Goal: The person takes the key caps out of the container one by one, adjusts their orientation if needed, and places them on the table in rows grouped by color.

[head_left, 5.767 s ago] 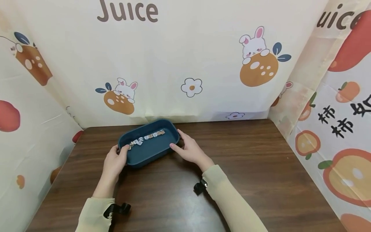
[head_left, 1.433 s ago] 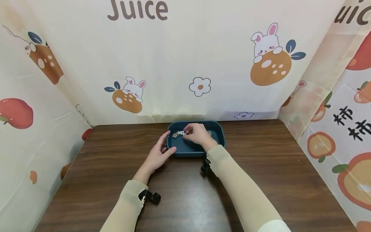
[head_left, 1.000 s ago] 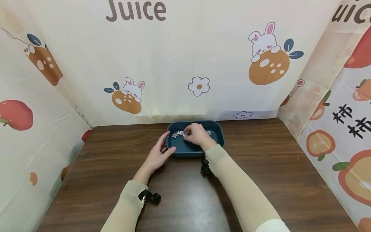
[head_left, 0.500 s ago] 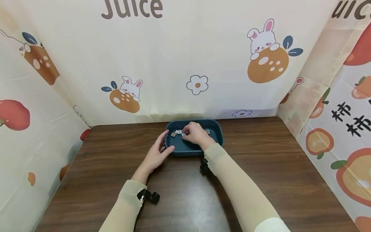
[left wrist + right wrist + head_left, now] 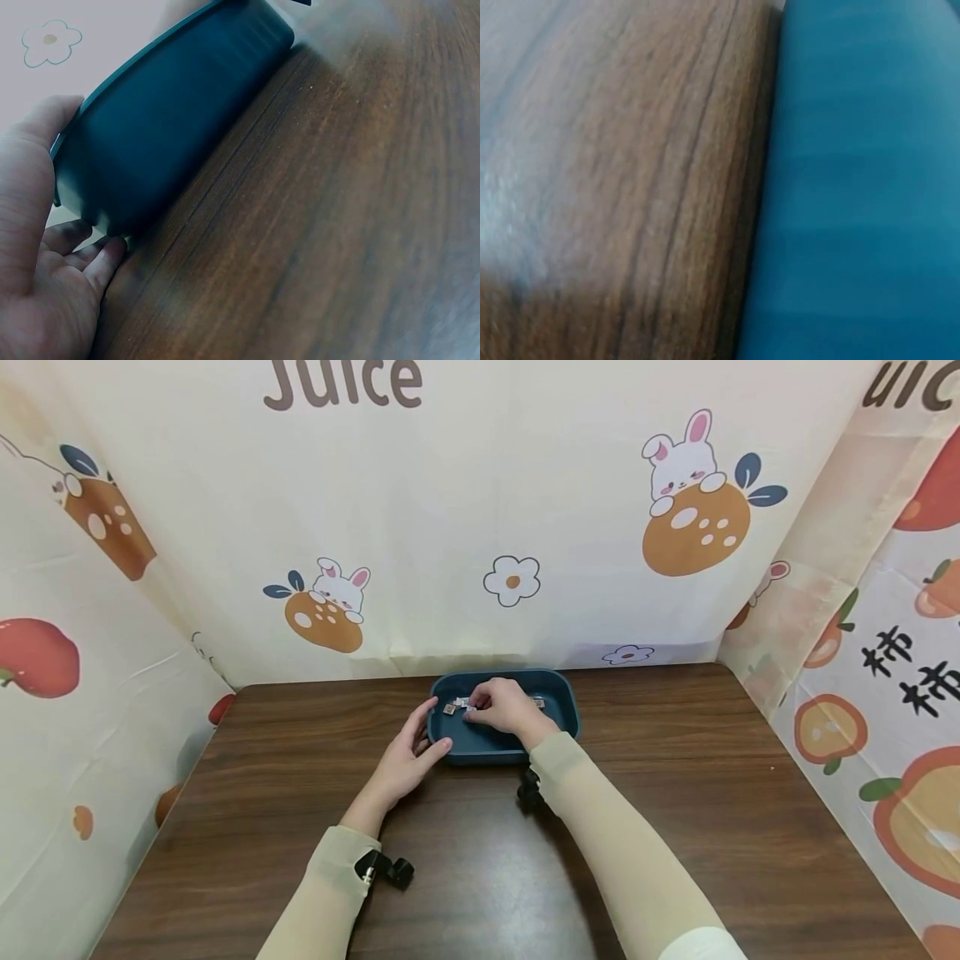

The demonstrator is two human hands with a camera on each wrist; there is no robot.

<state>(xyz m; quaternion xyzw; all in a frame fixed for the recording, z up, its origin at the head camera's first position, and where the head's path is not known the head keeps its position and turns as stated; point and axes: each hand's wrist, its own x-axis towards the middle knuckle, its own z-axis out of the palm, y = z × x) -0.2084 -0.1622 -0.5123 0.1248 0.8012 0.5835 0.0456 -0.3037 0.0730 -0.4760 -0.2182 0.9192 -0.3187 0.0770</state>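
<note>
- So the blue tray (image 5: 480,758) is sitting on the wooden table (image 5: 450,860), with a printed sheet (image 5: 435,485) hanging just behind it.
- Left hand (image 5: 405,766) is resting against the tray's left end, grip spread, thumb toward the tray's near corner.
- Right hand (image 5: 510,707) is reaching over the tray's middle, grip looking like it's pinching one small tile.
- More tiles (image 5: 449,709) are lying inside the tray, toward its left, and another bit is peeking out right of the hand.
- Only the head cam is showing the tray's inside.
- Left wrist cam is adding the thumb touching the tray's rim, fingers lower down by its base.
- Right wrist cam's just catching the tray's outer wall and the table, kinda blurry.
</note>
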